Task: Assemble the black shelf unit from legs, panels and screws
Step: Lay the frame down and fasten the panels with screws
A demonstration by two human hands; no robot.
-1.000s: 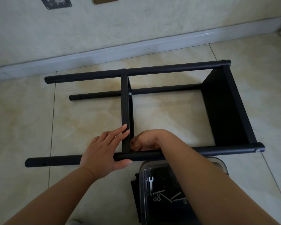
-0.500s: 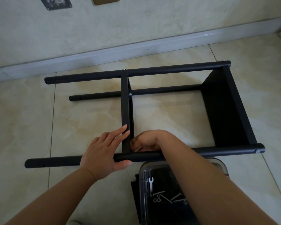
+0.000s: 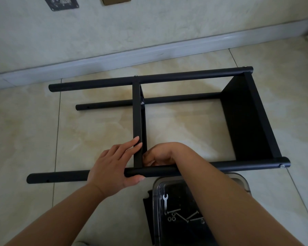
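The black shelf unit lies on its side on the tiled floor. Its near leg [image 3: 220, 166] runs left to right. The far leg [image 3: 185, 77] and a lower leg [image 3: 176, 99] lie behind. A middle panel [image 3: 137, 112] and an end panel [image 3: 244, 121] join them. My left hand [image 3: 112, 167] holds the near leg, thumb under it, fingers straight along the middle panel's edge. My right hand [image 3: 162, 153] reaches over the near leg, fingers curled at the joint with the middle panel. What those fingers hold is hidden.
A clear plastic box [image 3: 238, 181] stands just in front of the near leg, under my right forearm. It holds a small wrench [image 3: 165, 201], loose screws [image 3: 174, 211] and nuts. The wall and its skirting [image 3: 149, 52] run behind the shelf.
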